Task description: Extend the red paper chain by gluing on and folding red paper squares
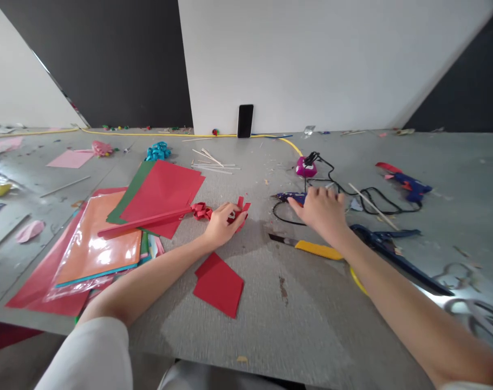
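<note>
Red paper strips (246, 207) lie over the table (263, 336) at its middle, in the left hand (224, 223), whose thumb and fingers are pinched together on them with almost no gap. Towards the left, a red folded cluster (201, 211) lies beside this hand, with a long red paper stick (144, 222) reaching onto the stacked sheets; whether strips and cluster are joined cannot be told. The right hand (323, 208) is curled around the rear of a blue glue gun (289, 195), its thumb along the near side and nozzle facing the left hand; the hidden palm leaves firmness of grip uncertain. Good handling, as judged here, calls for a light pinch that does not crush the folds, with the left fingertips kept out of the nozzle's line, since the tip may be hot. The gun is best steered by its handle, its black cord (285, 220) given slack. The yellow cutter (317, 249), lying just nearer the wearer with blade exposed, deserves clearance from the right wrist.
</note>
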### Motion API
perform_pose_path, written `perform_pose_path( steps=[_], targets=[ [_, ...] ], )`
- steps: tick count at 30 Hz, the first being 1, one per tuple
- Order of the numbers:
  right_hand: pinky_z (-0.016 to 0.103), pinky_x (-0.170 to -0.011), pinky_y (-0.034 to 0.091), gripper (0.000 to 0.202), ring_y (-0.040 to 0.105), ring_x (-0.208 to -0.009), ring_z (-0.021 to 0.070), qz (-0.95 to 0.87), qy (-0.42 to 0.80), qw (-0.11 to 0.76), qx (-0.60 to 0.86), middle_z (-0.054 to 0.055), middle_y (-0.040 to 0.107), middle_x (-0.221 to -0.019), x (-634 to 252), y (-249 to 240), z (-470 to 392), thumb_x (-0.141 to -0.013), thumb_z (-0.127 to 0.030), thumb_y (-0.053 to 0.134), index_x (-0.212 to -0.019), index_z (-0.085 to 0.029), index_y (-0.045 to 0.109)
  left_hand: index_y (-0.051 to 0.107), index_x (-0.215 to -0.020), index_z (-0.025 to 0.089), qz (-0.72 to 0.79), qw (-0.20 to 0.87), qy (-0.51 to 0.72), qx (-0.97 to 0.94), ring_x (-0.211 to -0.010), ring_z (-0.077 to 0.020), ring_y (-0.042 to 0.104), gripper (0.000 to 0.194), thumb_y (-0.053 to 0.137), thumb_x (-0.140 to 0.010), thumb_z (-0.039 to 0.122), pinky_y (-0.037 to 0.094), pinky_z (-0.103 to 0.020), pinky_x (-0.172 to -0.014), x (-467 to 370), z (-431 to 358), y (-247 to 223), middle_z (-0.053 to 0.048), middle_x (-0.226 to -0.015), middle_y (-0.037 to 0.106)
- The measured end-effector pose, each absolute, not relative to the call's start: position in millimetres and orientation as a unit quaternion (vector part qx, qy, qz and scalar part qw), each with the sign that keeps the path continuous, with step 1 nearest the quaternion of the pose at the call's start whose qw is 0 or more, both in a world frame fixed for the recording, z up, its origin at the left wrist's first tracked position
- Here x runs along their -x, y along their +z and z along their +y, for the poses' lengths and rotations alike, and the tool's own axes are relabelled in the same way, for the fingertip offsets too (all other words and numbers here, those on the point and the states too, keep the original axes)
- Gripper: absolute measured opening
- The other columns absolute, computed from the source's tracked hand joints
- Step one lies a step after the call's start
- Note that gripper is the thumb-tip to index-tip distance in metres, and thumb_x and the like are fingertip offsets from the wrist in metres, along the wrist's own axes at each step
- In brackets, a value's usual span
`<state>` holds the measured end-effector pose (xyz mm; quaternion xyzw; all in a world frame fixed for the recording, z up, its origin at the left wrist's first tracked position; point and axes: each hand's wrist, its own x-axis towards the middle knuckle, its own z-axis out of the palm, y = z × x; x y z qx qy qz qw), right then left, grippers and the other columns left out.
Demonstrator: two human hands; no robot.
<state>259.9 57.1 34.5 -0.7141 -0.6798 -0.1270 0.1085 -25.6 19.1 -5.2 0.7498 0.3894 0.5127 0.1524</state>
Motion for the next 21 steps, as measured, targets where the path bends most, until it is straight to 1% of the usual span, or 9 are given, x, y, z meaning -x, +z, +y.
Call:
perform_pose_path(
  steps=[1, 2, 4, 8, 11, 13, 15, 18, 21],
  targets=[
    [0.054, -0.094, 0.040, 0.062, 0.062, -0.110, 0.0445, -0.663, -0.123, 0.062, 0.736, 0.034, 0.069, -0.112, -264.3, 31.6, 60.0, -0.093, -0.059, 0.054, -0.111, -0.001, 0.066, 0.063, -0.086, 0.018, 0.388, 0.154, 0.513, -0.750, -0.076, -0.0146, 0.064, 0.023, 0.062, -0.100, 0.036, 0.051, -0.027, -0.072, 25.5, 19.6, -5.9, -0.005, -0.081, 0.068],
    [0.055, -0.095, 0.039, 0.067, 0.063, -0.109, 0.0449, -0.655, -0.099, 0.026, 0.749, 0.034, 0.069, -0.112, -267.6, 28.9, 63.0, -0.093, -0.063, 0.052, -0.111, 0.000, 0.066, 0.063, -0.086, 0.018, 0.387, 0.157, 0.512, -0.751, -0.076, -0.0143, 0.064, 0.023, 0.062, -0.100, 0.036, 0.050, -0.027, -0.071, 25.5, 20.0, -6.4, -0.005, -0.081, 0.068],
    [0.056, -0.098, 0.039, 0.072, 0.066, -0.108, 0.0432, -0.651, -0.060, -0.002, 0.757, 0.032, 0.071, -0.112, -271.3, 24.6, 68.7, -0.093, -0.067, 0.049, -0.114, 0.001, 0.065, 0.062, -0.085, 0.018, 0.385, 0.163, 0.511, -0.751, -0.076, -0.0140, 0.063, 0.023, 0.062, -0.100, 0.035, 0.049, -0.026, -0.070, 25.6, 20.6, -7.2, -0.005, -0.081, 0.068],
    [0.058, -0.098, 0.039, 0.075, 0.068, -0.105, 0.0444, -0.654, -0.051, 0.005, 0.754, 0.032, 0.072, -0.105, -273.3, 20.1, 74.3, -0.089, -0.071, 0.053, -0.112, 0.000, 0.066, 0.062, -0.087, 0.018, 0.390, 0.167, 0.508, -0.750, -0.075, -0.0138, 0.063, 0.023, 0.061, -0.100, 0.037, 0.049, -0.026, -0.070, 25.8, 21.6, -8.3, -0.004, -0.082, 0.067],
    [0.052, -0.091, 0.045, 0.063, 0.070, -0.098, 0.0408, -0.662, -0.043, 0.025, 0.748, 0.030, 0.074, -0.100, -274.7, 18.4, 75.9, -0.089, -0.063, 0.056, -0.107, -0.004, 0.068, 0.063, -0.088, 0.019, 0.395, 0.168, 0.508, -0.747, -0.075, -0.0143, 0.063, 0.023, 0.061, -0.100, 0.038, 0.050, -0.027, -0.071, 25.6, 21.9, -7.9, -0.005, -0.083, 0.068],
    [0.045, -0.083, 0.048, 0.054, 0.071, -0.093, 0.0377, -0.653, -0.025, 0.061, 0.754, 0.028, 0.074, -0.098, -275.3, 17.8, 77.5, -0.090, -0.055, 0.057, -0.106, -0.005, 0.067, 0.062, -0.087, 0.019, 0.396, 0.166, 0.511, -0.745, -0.075, -0.0147, 0.064, 0.024, 0.060, -0.100, 0.038, 0.050, -0.028, -0.071, 25.3, 21.8, -6.8, -0.005, -0.082, 0.069],
    [0.042, -0.077, 0.049, 0.050, 0.072, -0.092, 0.0367, -0.634, -0.003, 0.119, 0.764, 0.027, 0.074, -0.098, -274.6, 17.6, 79.2, -0.090, -0.051, 0.059, -0.110, -0.006, 0.065, 0.062, -0.086, 0.019, 0.397, 0.168, 0.514, -0.741, -0.075, -0.0149, 0.064, 0.024, 0.061, -0.100, 0.038, 0.050, -0.028, -0.071, 24.9, 21.4, -5.2, -0.005, -0.082, 0.069],
    [0.040, -0.076, 0.051, 0.049, 0.072, -0.094, 0.0361, -0.598, 0.030, 0.238, 0.765, 0.024, 0.075, -0.100, -269.8, 16.8, 80.9, -0.083, -0.048, 0.068, -0.113, -0.009, 0.062, 0.062, -0.086, 0.019, 0.398, 0.174, 0.519, -0.736, -0.075, -0.0151, 0.064, 0.023, 0.061, -0.099, 0.038, 0.050, -0.028, -0.070, 24.7, 20.4, -2.9, -0.005, -0.081, 0.068],
    [0.039, -0.071, 0.052, 0.043, 0.072, -0.082, 0.0314, -0.568, 0.096, 0.368, 0.730, 0.018, 0.074, -0.094, -263.3, 13.6, 81.6, -0.082, -0.049, 0.069, -0.106, -0.014, 0.062, 0.062, -0.088, 0.019, 0.402, 0.181, 0.515, -0.735, -0.074, -0.0152, 0.064, 0.024, 0.059, -0.100, 0.039, 0.050, -0.027, -0.068, 25.0, 19.5, -1.0, -0.006, -0.082, 0.069]
  ],
)
